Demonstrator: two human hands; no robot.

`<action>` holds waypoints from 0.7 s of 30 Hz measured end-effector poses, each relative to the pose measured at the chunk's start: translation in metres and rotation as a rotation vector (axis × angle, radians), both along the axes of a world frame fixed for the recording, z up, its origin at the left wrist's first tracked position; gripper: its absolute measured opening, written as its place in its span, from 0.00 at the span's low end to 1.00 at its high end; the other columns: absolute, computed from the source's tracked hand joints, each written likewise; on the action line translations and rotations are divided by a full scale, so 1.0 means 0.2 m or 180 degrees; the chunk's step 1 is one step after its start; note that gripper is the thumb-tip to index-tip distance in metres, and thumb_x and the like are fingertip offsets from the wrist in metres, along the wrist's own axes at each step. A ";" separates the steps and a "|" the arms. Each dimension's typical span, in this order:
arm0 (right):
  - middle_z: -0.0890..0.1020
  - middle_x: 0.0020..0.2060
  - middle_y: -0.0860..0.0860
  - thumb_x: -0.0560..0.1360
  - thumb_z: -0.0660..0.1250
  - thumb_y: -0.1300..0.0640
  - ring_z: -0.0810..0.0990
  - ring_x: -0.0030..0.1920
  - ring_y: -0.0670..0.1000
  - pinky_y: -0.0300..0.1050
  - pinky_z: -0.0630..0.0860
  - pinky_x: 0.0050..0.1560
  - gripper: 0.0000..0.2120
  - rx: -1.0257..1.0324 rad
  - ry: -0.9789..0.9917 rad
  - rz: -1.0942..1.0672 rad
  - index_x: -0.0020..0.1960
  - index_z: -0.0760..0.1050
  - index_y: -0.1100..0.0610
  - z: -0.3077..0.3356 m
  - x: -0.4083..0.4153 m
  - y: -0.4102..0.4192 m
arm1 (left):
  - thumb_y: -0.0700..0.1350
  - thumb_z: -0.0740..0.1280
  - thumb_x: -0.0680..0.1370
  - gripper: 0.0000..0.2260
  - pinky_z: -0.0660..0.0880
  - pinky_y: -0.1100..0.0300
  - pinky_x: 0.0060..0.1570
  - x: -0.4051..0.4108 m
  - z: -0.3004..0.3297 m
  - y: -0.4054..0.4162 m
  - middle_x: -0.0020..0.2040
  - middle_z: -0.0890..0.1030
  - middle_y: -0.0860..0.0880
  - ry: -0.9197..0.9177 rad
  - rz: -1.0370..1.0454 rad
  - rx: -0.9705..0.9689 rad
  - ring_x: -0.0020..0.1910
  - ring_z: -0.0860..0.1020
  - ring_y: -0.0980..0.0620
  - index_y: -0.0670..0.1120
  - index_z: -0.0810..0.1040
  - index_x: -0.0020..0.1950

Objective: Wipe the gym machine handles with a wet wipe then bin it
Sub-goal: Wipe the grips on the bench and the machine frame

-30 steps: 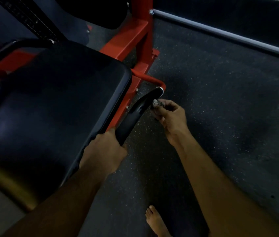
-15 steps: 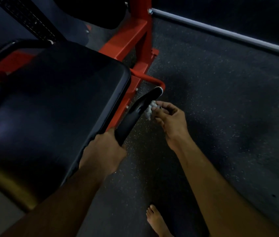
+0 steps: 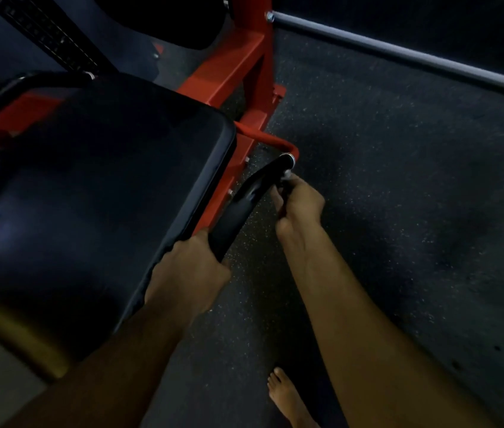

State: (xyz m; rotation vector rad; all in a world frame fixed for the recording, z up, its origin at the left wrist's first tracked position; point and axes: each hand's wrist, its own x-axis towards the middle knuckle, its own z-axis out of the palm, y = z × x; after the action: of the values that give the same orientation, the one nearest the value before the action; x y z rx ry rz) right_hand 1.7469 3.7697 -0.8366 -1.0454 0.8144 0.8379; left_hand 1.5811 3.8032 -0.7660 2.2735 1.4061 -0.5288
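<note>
Right grip (image 3: 298,200) pinches wet wipe (image 3: 286,175), only a pale scrap showing at the fingertips, pressed against upper end of black handle (image 3: 252,199). Left grip (image 3: 193,268) wraps the handle's lower end, beside black seat pad (image 3: 96,193).

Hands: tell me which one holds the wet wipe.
The right hand pinches the wet wipe near the black handle's far end; the left hand grips its near end.

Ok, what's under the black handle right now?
Under the handle: speckled floor and red frame. The left hand covers its near end; the wipe barely shows.
</note>
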 end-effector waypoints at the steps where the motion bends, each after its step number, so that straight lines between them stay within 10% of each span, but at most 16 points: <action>1: 0.85 0.48 0.59 0.80 0.65 0.67 0.86 0.50 0.53 0.48 0.84 0.53 0.07 0.0079 0.0025 -0.0023 0.53 0.82 0.63 0.01 -0.03 -0.01 | 0.52 0.70 0.78 0.19 0.78 0.54 0.42 0.00 0.00 0.00 0.44 0.75 0.55 -0.0016 -0.0002 0.0005 0.41 0.77 0.53 0.52 0.72 0.67; 21: 0.85 0.46 0.58 0.78 0.65 0.68 0.86 0.46 0.52 0.49 0.83 0.54 0.06 0.0030 0.0072 -0.0334 0.51 0.80 0.61 -0.06 -0.01 0.09 | 0.54 0.69 0.79 0.19 0.82 0.47 0.48 0.00 0.01 -0.01 0.47 0.78 0.53 -0.0027 0.0001 -0.0022 0.43 0.81 0.51 0.51 0.71 0.67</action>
State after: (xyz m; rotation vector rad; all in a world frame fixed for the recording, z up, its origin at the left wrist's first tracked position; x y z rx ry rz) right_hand 1.7458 3.7867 -0.8481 -0.9780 0.8762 0.7650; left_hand 1.5820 3.8016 -0.7637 2.2675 1.3984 -0.5224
